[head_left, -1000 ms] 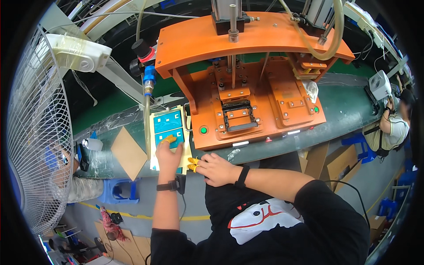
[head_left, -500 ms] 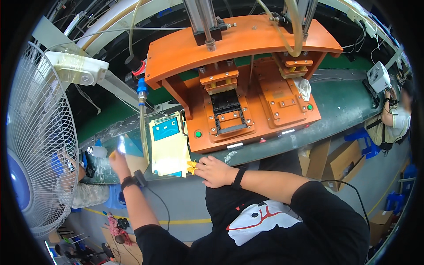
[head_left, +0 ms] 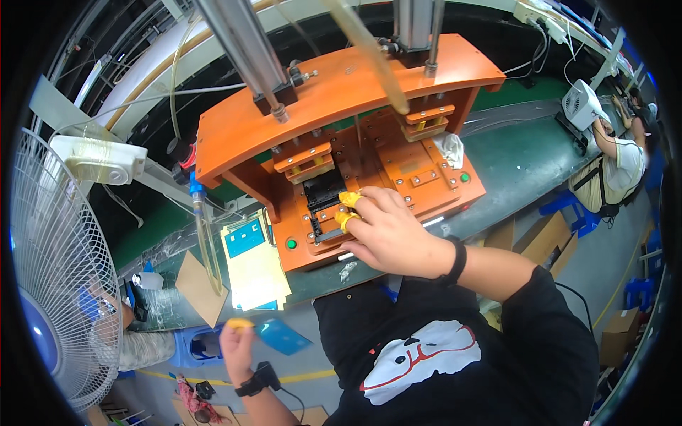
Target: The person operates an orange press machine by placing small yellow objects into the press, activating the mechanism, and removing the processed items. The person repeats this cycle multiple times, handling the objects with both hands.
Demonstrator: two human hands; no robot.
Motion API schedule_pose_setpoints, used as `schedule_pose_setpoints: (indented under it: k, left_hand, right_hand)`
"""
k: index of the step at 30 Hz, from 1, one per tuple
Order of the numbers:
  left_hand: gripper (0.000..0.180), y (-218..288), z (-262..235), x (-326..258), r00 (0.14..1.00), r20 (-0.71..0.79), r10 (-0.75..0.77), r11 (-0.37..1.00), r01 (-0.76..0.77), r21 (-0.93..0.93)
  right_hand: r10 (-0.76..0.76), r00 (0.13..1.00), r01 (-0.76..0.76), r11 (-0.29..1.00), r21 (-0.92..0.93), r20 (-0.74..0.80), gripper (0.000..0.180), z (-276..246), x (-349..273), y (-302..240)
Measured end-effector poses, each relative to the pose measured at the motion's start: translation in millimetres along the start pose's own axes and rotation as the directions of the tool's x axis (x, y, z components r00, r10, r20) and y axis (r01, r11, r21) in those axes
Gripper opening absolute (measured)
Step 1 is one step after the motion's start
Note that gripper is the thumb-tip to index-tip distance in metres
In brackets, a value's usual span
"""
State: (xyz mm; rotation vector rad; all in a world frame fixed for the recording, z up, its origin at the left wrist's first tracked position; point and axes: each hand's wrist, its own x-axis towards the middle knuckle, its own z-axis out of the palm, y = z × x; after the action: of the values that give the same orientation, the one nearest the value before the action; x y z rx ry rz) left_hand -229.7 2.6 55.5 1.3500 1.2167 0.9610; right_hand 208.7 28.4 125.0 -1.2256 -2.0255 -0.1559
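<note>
My left hand (head_left: 237, 349), a yellow cot on a fingertip, is closed on one edge of a thin blue sheet (head_left: 285, 337), held in the air in front of the bench. My right hand (head_left: 398, 238) reaches over the front of the orange press (head_left: 341, 74). Yellow cots cover two of its fingers, which are apart and hold nothing I can see. Those fingertips are at the right side of a black frame (head_left: 325, 193) lying on the left station; whether they touch it I cannot tell. Yellow backing sheets (head_left: 257, 273) with a blue sheet (head_left: 244, 238) on top lie left of the press.
A brown card (head_left: 201, 287) and a small white bottle (head_left: 148, 281) lie on the green bench (head_left: 490, 167). A white cloth (head_left: 450, 150) sits by the right station. A large fan (head_left: 64, 270) stands at left. Other people sit at both sides. Cardboard boxes (head_left: 550, 231) are below.
My left hand has come from above the brown card toward me, now with the blue sheet plainly in it. My right hand has moved from the bench edge up over the press. The view has shifted.
</note>
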Motion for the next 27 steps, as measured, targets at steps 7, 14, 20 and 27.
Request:
schedule_pose_setpoints:
  k: [7, 14, 20, 27]
  left_hand:
    - [0.007, 46.6, 123.0, 100.4, 0.906, 0.249, 0.342, 0.935, -0.353, 0.003]
    - [0.027, 85.7, 174.4, 197.1, 0.899, 0.295, 0.323, 0.888, -0.396, 0.234]
    - [0.028, 108.6, 196.6, 236.7, 0.816, 0.385, 0.431, 0.583, -0.577, 0.572]
    - [0.04, 107.3, 187.0, 266.6, 0.955, 0.293, 0.04, 0.366, -0.286, 0.885]
  right_hand:
    - [-0.086, 0.986, 0.096, 0.993, 0.069, -0.143, 0.012, -23.6, 16.7, 17.6]
    - [0.705, 0.655, -0.296, 0.571, 0.766, -0.272, 0.022, -147.2, -118.4, 59.2]
    - [0.966, 0.202, 0.049, 0.156, 0.986, -0.163, 0.025, -183.9, -258.4, 186.7]
    - [0.998, -0.008, 0.142, -0.06, 0.988, 0.061, 0.029, -92.3, -255.6, 384.5]
